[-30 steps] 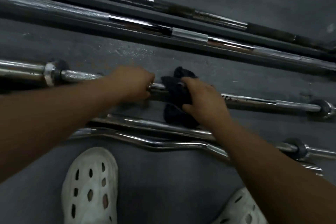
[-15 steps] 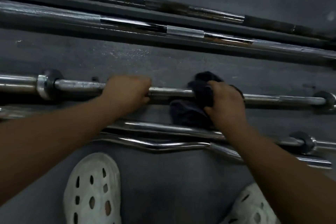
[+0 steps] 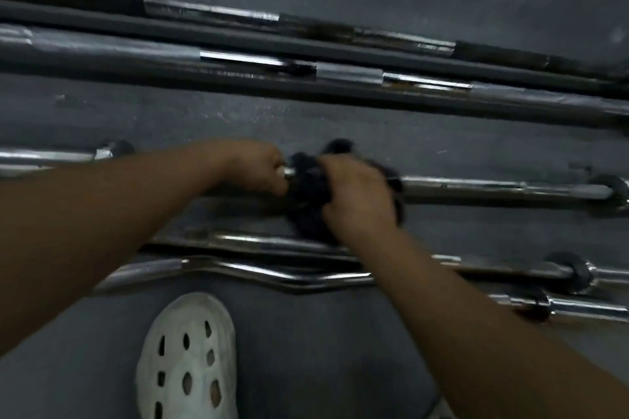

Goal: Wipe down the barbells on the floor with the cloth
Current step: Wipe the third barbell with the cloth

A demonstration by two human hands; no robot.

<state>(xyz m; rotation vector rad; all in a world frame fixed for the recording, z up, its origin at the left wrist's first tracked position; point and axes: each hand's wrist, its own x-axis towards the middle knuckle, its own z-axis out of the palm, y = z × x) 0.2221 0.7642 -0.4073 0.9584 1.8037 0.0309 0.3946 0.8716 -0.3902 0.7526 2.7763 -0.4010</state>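
A chrome barbell [image 3: 493,188] lies across the grey floor in the middle of the head view. My left hand [image 3: 253,167] grips its shaft left of centre. Right beside it, my right hand [image 3: 357,196] holds a dark cloth [image 3: 308,190] wrapped round the same shaft, almost touching the left hand. Part of the cloth hangs below the bar. The shaft under both hands is hidden.
Two long bars [image 3: 340,75] lie side by side further away. A straight chrome bar [image 3: 265,241] and a curl bar [image 3: 258,270] lie nearer, just in front of my white perforated shoe [image 3: 187,360]. Collars [image 3: 578,274] sit at the right ends.
My right hand has slid the cloth leftward along the shaft, back up against my left hand. The left hand keeps its grip. The view has shifted slightly.
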